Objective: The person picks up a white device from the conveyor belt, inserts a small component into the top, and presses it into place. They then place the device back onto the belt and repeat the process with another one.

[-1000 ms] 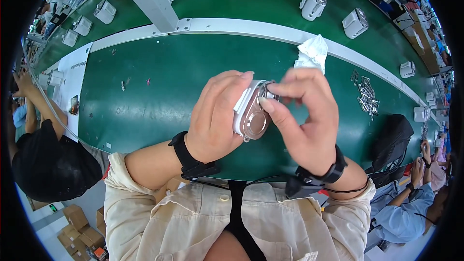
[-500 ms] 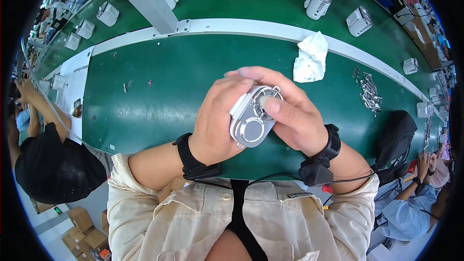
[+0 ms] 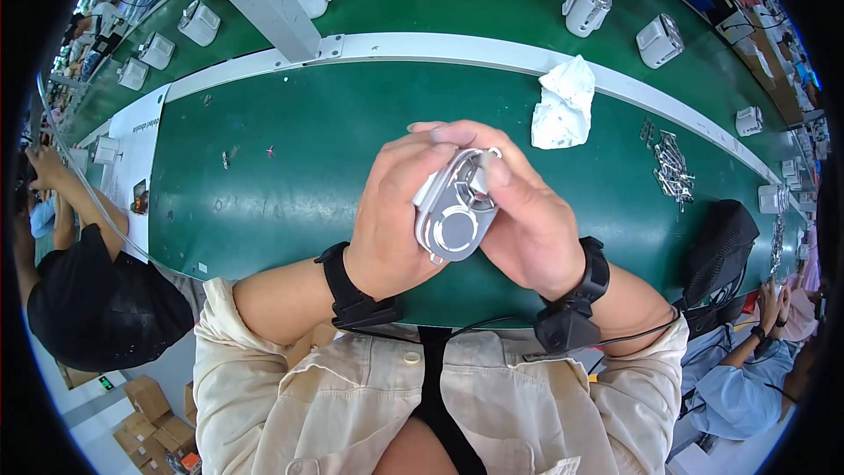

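Note:
Above the near part of the green table I hold a small white-and-grey housing (image 3: 455, 234). Its oval grey face is turned up, with a silver-ringed disc at the near end and a round opening with spokes at the far end. Small metal loops stick out at both ends. My left hand (image 3: 384, 224) wraps round its left side, fingers over the far end. Opposite it, my right hand (image 3: 538, 233) closes round the right side, its thumb bent over the far round part and partly hiding it. The fingertips of both hands meet beyond the housing.
A crumpled white cloth (image 3: 563, 105) lies beyond my right hand, with a pile of metal parts (image 3: 673, 171) farther right. Past the white rail (image 3: 422, 46) stand several white units (image 3: 586, 6). A black bag (image 3: 721, 251) sits at right; co-workers flank me.
My right thumb has shifted toward the far edge of the round part, and the right wrist has moved slightly left. The housing is tilted a little. Units beyond the rail have drifted slightly right.

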The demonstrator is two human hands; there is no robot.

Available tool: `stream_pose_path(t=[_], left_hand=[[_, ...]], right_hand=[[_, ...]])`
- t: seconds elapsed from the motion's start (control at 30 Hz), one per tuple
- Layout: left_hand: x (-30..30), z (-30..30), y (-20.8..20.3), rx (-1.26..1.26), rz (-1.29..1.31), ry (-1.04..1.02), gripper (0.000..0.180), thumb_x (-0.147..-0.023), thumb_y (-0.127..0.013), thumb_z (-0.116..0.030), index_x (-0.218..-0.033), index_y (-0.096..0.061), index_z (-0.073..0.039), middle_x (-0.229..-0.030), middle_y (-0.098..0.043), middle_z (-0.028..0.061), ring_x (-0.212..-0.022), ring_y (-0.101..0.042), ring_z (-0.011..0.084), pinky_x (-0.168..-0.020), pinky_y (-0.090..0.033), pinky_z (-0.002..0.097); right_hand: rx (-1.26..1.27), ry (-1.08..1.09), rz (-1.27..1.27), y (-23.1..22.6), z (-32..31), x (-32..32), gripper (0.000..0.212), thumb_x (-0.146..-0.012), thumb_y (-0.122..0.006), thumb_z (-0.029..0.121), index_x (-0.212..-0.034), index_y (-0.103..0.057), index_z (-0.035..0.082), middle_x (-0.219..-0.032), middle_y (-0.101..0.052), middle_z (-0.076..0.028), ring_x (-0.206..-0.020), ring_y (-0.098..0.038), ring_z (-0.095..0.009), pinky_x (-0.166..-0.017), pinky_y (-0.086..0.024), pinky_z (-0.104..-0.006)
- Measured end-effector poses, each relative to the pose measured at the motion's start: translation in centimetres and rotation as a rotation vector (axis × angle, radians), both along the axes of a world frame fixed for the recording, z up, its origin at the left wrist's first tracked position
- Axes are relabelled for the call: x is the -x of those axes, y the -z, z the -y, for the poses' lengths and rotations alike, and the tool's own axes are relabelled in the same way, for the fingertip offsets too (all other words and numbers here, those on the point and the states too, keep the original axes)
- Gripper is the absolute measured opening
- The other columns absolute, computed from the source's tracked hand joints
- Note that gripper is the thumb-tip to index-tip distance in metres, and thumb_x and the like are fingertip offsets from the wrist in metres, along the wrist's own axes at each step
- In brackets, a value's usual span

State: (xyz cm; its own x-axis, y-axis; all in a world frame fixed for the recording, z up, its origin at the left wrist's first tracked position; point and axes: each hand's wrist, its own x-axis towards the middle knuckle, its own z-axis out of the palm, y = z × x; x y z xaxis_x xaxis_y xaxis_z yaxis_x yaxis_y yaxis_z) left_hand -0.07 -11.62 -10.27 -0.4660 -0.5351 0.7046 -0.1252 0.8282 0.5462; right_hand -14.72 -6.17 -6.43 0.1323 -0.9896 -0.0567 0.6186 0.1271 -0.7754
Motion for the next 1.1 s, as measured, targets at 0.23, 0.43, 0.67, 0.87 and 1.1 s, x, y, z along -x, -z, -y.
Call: stream_pose_path(t=[0.23, 0.43, 0.67, 0.87, 1.1], left_hand=[[-0.2, -0.1, -0.2, 0.034, 0.020, 0.033, 0.081, -0.064, -0.087, -0.006, -0.129, -0.039, -0.004, -0.119, -0.051, 0.0162, -0.105, -0.056, 0.0289, -0.089, -0.047, 0.0369], [0.3, 0.2, 0.2, -0.050, -0.072, 0.080, 0.073, -0.067, -0.080, -0.002, -0.128, -0.040, -0.005, -0.118, -0.051, 0.0157, -0.109, -0.053, 0.0344, -0.092, -0.045, 0.0417], [0.1, 0.4, 0.3, -0.026, -0.041, 0.053, 0.084, -0.066, -0.087, -0.011, -0.131, -0.034, -0.004, -0.125, -0.047, 0.0184, -0.114, -0.051, 0.0317, -0.094, -0.044, 0.0406], [-0.1, 1.0, 0.3, -0.194, -0.064, -0.141, 0.084, -0.070, -0.082, -0.015, -0.135, -0.031, 0.000, -0.130, -0.040, 0.0223, -0.122, -0.040, 0.0383, -0.102, -0.036, 0.0453], [0.2, 1.1, 0.1, -0.211, -0.097, -0.060, 0.086, -0.075, -0.080, -0.017, -0.138, -0.023, 0.001, -0.134, -0.033, 0.0206, -0.126, -0.040, 0.0324, -0.106, -0.033, 0.0441]], right_hand=[[0.189, -0.015, -0.171, 1.8, -0.1, 0.1, 0.041, -0.101, -0.043, 0.027, -0.133, -0.042, 0.001, -0.141, -0.041, -0.018, -0.122, -0.049, -0.022, -0.101, -0.041, -0.0361], [0.282, 0.121, -0.331, 2.0, -0.2, -0.4, 0.043, -0.101, -0.043, 0.029, -0.134, -0.040, 0.001, -0.141, -0.041, -0.018, -0.123, -0.048, -0.022, -0.101, -0.041, -0.0372], [0.160, 0.017, -0.133, 0.4, 0.6, 0.1, 0.039, -0.100, -0.045, 0.028, -0.130, -0.043, 0.003, -0.138, -0.044, -0.017, -0.123, -0.048, -0.022, -0.101, -0.041, -0.0364], [0.017, 0.121, -0.352, -0.8, 8.2, 3.0, 0.032, -0.097, -0.051, 0.024, -0.125, -0.049, 0.007, -0.116, -0.057, -0.007, -0.103, -0.057, -0.017, -0.084, -0.049, -0.0325], [-0.022, 0.568, -1.175, 4.7, 21.2, 17.7, 0.028, -0.094, -0.057, 0.029, -0.106, -0.066, 0.005, -0.093, -0.066, -0.006, -0.083, -0.064, -0.019, -0.070, -0.049, -0.0293]])
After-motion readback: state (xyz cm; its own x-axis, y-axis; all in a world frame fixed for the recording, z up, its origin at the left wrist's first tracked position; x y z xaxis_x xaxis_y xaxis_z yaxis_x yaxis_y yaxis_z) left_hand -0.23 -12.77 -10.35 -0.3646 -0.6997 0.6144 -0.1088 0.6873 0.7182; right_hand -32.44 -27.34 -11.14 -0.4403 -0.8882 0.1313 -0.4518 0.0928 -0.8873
